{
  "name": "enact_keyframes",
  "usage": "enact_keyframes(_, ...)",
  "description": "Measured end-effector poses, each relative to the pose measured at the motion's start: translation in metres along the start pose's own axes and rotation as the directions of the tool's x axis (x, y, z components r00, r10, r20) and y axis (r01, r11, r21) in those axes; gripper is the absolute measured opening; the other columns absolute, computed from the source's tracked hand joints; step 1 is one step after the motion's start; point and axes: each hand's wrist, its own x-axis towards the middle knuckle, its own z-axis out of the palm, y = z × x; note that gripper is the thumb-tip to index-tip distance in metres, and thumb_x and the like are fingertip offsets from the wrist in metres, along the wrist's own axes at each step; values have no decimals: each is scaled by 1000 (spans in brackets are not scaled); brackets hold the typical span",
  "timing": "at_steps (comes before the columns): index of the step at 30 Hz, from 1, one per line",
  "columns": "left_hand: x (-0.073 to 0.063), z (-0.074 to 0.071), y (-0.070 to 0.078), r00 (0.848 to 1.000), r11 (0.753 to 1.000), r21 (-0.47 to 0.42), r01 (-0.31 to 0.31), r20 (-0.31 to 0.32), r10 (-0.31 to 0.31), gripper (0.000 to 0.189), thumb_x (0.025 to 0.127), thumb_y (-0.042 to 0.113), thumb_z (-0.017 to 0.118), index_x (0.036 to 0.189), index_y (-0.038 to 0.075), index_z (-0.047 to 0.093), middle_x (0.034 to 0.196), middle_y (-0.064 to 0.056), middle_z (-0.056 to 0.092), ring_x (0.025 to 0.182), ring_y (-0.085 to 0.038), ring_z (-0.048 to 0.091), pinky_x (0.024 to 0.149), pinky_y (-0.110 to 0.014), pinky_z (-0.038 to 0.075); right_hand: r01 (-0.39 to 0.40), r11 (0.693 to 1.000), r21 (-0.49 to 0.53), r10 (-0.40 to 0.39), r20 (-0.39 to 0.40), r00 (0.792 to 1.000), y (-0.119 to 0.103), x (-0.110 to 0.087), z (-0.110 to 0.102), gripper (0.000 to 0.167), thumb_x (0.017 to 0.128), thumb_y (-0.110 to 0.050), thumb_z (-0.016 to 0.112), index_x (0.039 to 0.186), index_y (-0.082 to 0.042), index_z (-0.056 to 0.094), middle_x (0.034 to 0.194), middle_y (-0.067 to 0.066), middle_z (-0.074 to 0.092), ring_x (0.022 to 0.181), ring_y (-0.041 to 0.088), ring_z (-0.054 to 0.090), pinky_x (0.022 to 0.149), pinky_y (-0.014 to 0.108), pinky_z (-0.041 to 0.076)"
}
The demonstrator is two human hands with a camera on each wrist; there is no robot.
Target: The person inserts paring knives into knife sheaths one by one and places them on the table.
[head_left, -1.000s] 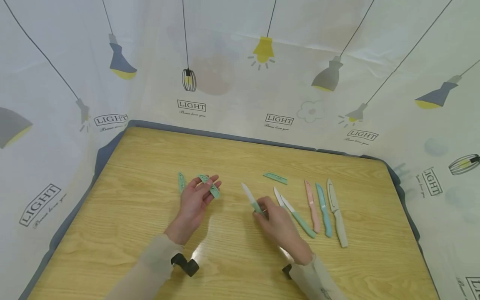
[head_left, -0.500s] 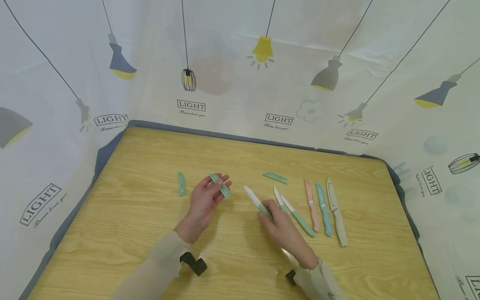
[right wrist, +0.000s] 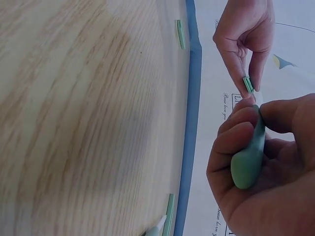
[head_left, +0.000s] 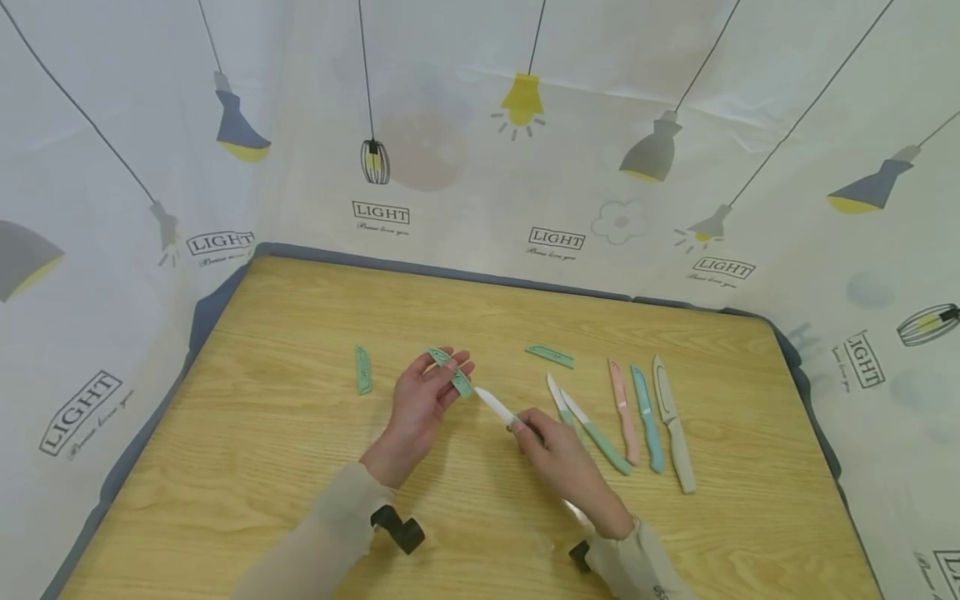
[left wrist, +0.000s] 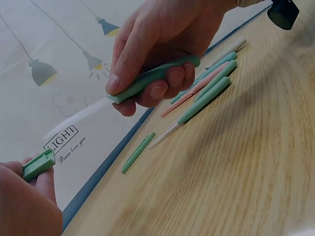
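Note:
My left hand [head_left: 422,398] pinches a green knife sheath [head_left: 453,375] between thumb and fingers, its open end facing right. In my right hand [head_left: 558,450] is a knife with a white blade [head_left: 495,406] and a green handle [left wrist: 157,76], the fingers curled round the handle. The blade's tip points at the sheath's mouth; in the left wrist view a small gap shows between tip and sheath [left wrist: 39,165]. In the right wrist view the knife handle [right wrist: 247,164] hides most of the blade.
One green sheath [head_left: 363,370] lies left of my left hand, another [head_left: 551,357] toward the back. Two bare green-handled knives [head_left: 600,437] lie right of my right hand. Beyond them are a pink knife [head_left: 625,412], a blue knife [head_left: 648,421] and a beige knife [head_left: 675,425] on the wooden table [head_left: 300,333].
My left hand has moved right with the sheath, toward the knife. My right hand has shifted slightly, and the blade tip has come closer to the sheath's mouth.

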Motion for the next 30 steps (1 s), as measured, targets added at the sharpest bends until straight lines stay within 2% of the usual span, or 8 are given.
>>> enact_keyframes(10,-3,4,0,1000,1000,-19,5,16,-4,29,106,1,56,135,-3,52,135,-24,64,112,-22,72,104,-39,55,3,999,-37,-3,10,1000,-2,0,4,27,111,-23,52,105,-3,69,68,-6,53,51,2,38,43,19,34)
enact_keyframes(17,-4,6,0,999,1000,-19,1,36,0,25,105,0,56,131,-2,53,130,-22,68,113,-23,72,102,-37,56,33,999,-33,-33,5,999,-3,2,5,27,110,-23,54,103,-1,69,68,-8,53,49,1,37,41,18,32)
enact_keyframes(23,-5,6,-1,999,1000,-16,4,48,-3,28,106,0,55,133,-4,51,131,-22,67,113,-23,72,103,-38,55,60,998,-25,-60,0,998,-4,3,6,27,110,-22,54,104,0,69,67,-8,53,48,0,36,40,18,31)
enact_keyframes(30,-5,6,-4,998,1000,-9,-2,58,2,26,107,1,54,132,-2,51,128,-18,69,113,-22,71,105,-39,54,47,998,-37,-47,-8,999,-8,3,7,27,110,-22,54,105,-1,69,68,-7,54,49,1,38,41,19,33)
